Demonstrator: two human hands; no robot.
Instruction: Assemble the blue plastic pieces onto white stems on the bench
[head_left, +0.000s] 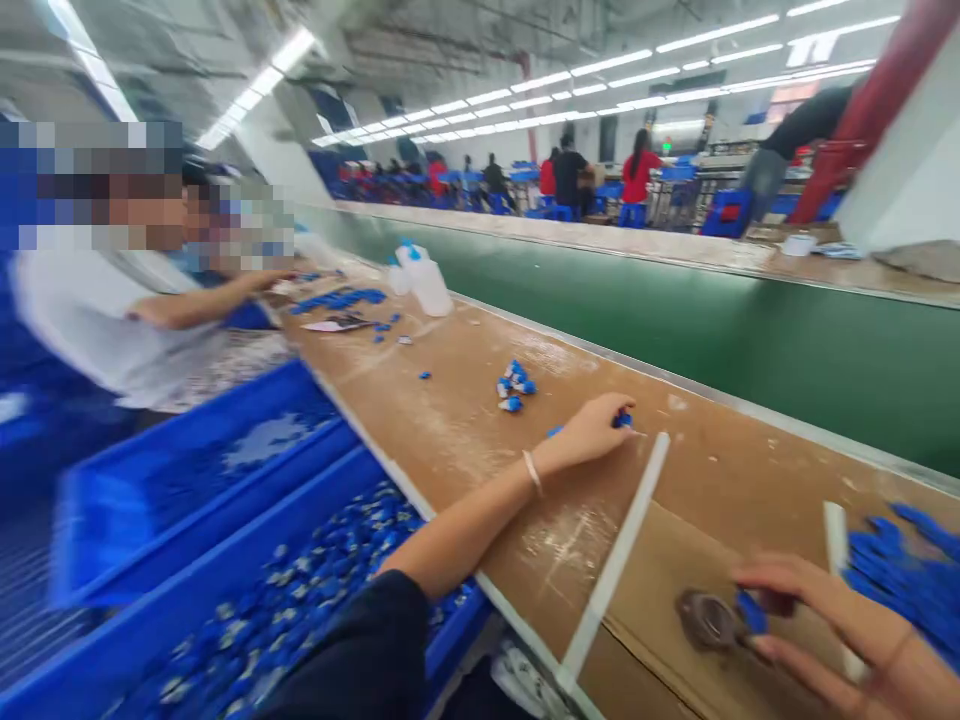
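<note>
While the right hand (832, 610) pinches a small blue piece (752, 612) beside the pot, the left handles another

Since one head view shows everything, take the round, dark-brown, cup-like pot (706, 620) as the landmark. It sits on a flat tan cardboard sheet (660, 565) upon the brown-topped table (465, 350). Just right of the pot, the right thumb and forefinger are narrowed on the small blue piece; blur hides whether they touch the rim. Farther off and left of the pot, beyond a long white strip (619, 560), the left hand (589, 428) rests low, its fingers curled on a second, dark-blue piece (622, 419).

Good handling here, I judge, means a light pinch at the piece's ends, leaving its face free, with the wrist low and steady so that the pot is not nudged. The left would do best to work by touch at the same rhythm, eyes near the pot. Loose blue pieces (892, 560) heap to the pot's right, past a shorter white strip (836, 535), so the right forearm should stay clear of them. Well left of the pot and farther off, a small blue-and-white cluster (515, 385) could be knocked by a careless left sleeve.
</note>
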